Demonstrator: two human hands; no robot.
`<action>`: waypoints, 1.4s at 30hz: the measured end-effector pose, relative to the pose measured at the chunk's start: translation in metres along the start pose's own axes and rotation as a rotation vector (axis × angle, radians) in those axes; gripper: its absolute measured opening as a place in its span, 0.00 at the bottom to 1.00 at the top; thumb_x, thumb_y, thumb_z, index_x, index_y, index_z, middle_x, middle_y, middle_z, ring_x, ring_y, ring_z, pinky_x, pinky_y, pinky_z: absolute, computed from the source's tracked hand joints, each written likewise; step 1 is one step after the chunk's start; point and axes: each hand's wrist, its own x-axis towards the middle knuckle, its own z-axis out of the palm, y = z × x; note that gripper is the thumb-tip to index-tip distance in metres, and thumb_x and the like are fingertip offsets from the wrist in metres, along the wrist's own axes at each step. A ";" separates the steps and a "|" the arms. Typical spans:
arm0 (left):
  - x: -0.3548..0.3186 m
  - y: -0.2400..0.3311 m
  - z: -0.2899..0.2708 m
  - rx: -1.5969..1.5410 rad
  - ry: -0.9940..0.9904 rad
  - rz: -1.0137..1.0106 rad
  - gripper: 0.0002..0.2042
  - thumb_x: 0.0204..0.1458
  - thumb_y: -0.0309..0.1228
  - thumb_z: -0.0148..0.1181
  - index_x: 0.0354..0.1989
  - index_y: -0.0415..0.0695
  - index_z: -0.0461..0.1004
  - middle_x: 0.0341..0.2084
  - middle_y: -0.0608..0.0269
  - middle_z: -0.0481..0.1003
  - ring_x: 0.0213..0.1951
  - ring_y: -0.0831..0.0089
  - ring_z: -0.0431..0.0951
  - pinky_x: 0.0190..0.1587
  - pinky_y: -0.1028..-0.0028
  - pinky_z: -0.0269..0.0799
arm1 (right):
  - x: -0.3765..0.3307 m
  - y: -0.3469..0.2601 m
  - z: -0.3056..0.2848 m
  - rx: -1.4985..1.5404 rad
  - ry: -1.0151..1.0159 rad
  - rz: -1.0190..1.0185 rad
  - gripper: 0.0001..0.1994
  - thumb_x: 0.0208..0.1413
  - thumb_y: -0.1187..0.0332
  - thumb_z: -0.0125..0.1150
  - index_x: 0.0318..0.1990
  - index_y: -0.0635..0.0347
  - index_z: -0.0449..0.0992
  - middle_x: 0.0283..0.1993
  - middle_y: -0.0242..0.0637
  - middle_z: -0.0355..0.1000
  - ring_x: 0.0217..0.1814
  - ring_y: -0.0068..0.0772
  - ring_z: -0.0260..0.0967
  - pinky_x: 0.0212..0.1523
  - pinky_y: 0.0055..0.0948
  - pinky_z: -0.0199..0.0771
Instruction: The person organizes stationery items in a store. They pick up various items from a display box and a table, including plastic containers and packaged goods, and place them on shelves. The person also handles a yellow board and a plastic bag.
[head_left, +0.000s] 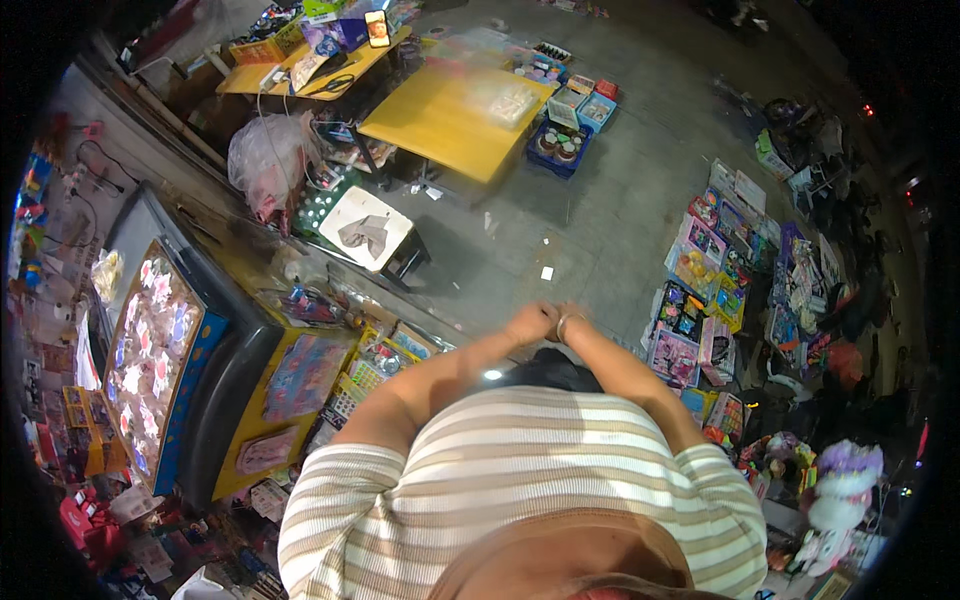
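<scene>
Both hands meet in front of my waist, above the grey floor. My left hand [536,322] looks rounded, with its fingers curled inward; whatever may be inside it is hidden. Against it lies my right hand [566,309], small in view, its fingers mostly out of sight. A thin bracelet [569,320] circles the right wrist. Just below the hands, a black shiny thing [548,370] shows in front of my striped shirt [540,440]. A small white scrap [547,273] lies on the floor beyond them.
A yellow table [440,115] stands ahead, with crates [558,150] beside it. Closer on the left are a white-topped stool [385,212] and a big dark case [250,340] bearing a board of wrapped items [150,365]. Boxed toys [690,250] line the right side.
</scene>
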 end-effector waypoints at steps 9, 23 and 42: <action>0.165 0.015 -0.052 -0.383 0.242 0.124 0.14 0.51 0.40 0.55 0.31 0.40 0.76 0.26 0.66 0.76 0.28 0.74 0.73 0.30 0.72 0.68 | 0.161 0.073 -0.099 -0.208 0.014 -0.116 0.24 0.55 0.49 0.42 0.61 0.30 0.56 0.65 0.28 0.55 0.67 0.40 0.49 0.59 0.59 0.49; 0.382 0.015 -0.163 -0.568 0.273 -0.282 0.17 0.51 0.36 0.54 0.46 0.40 0.68 0.38 0.62 0.72 0.38 0.69 0.73 0.38 0.70 0.68 | 0.399 0.204 -0.222 0.231 0.225 -0.356 0.10 0.45 0.61 0.57 0.30 0.55 0.78 0.33 0.41 0.75 0.39 0.43 0.72 0.39 0.40 0.69; 0.634 -0.137 -0.231 -0.547 0.518 -0.390 0.26 0.50 0.35 0.57 0.57 0.41 0.58 0.39 0.48 0.72 0.33 0.62 0.77 0.29 0.64 0.74 | 0.688 0.224 -0.470 0.502 0.624 -0.187 0.28 0.47 0.61 0.60 0.55 0.64 0.64 0.55 0.53 0.64 0.59 0.49 0.61 0.58 0.35 0.60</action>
